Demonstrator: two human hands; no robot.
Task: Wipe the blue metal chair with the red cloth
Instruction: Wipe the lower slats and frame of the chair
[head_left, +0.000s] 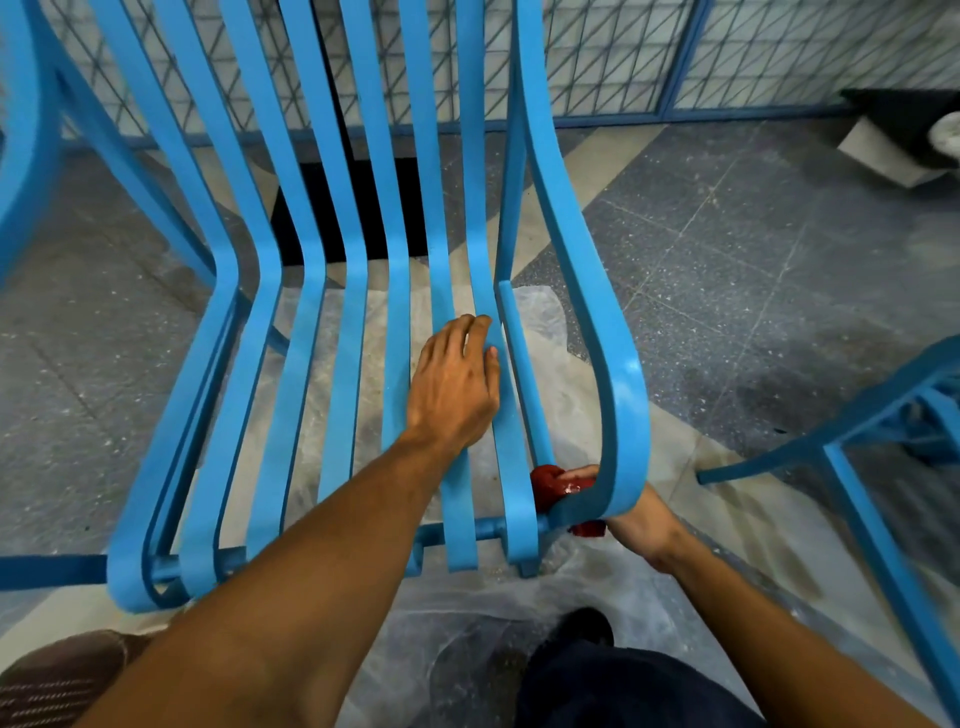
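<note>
While the left hand (453, 387) rests with straight fingers (467, 335) on the chair (358, 332) seat, the right hand (639, 525), mostly hidden behind the armrest (621, 415), seems to grip the cloth (550, 480) bunched under its fingers.

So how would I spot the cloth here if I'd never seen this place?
Find the blue slatted chair filling the middle. Follow its right armrest down to the front curl, where the right hand holds a crumpled cloth. It is the only red thing.

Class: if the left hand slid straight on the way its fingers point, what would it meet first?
The left hand would likely meet the chair's back slats at the seat's bend; depth unclear.
</note>
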